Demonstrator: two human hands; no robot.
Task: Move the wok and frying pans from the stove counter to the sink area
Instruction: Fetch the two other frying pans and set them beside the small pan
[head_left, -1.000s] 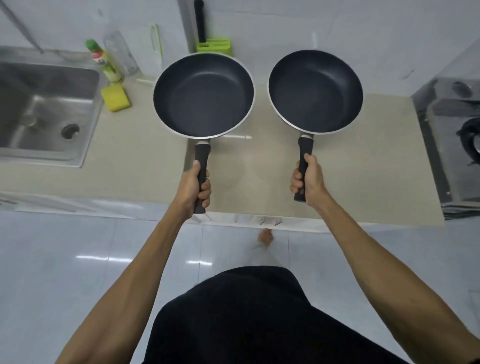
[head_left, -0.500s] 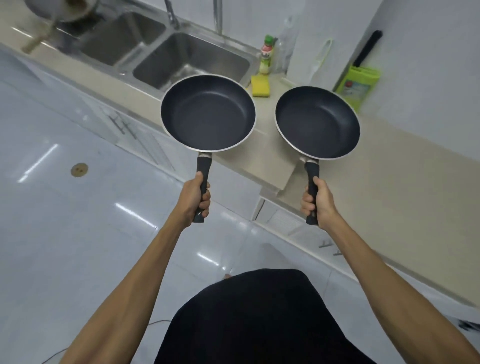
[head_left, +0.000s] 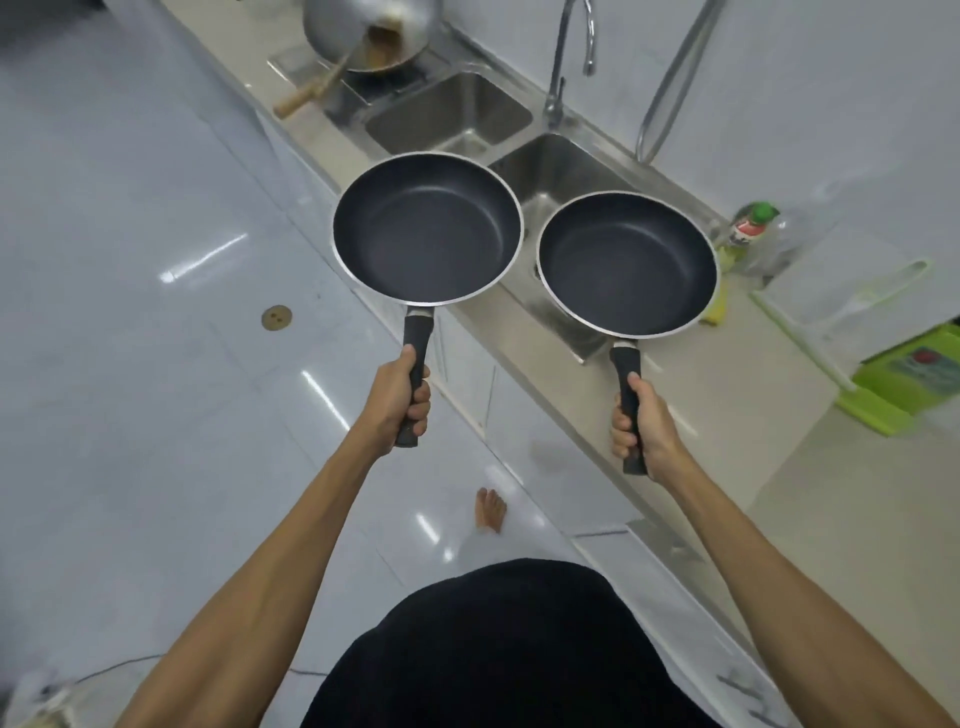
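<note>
I hold two black non-stick frying pans with silver rims, both level in the air. My left hand grips the handle of the left frying pan, which hangs over the counter's front edge and the floor. My right hand grips the handle of the right frying pan, which hovers over the near basin of the steel double sink. A metal wok with a wooden handle and brown residue rests on the drainboard past the far basin.
A tall faucet rises behind the sink. Right of the sink stand a green-capped bottle, a yellow sponge, a clear bottle and a green cutting board on the beige counter. White cabinets and glossy floor tiles lie to the left.
My view has swung further left along the counter. Both pans have travelled with my hands toward the sink, and the right pan is now over the near basin. The wok is in fuller view.
</note>
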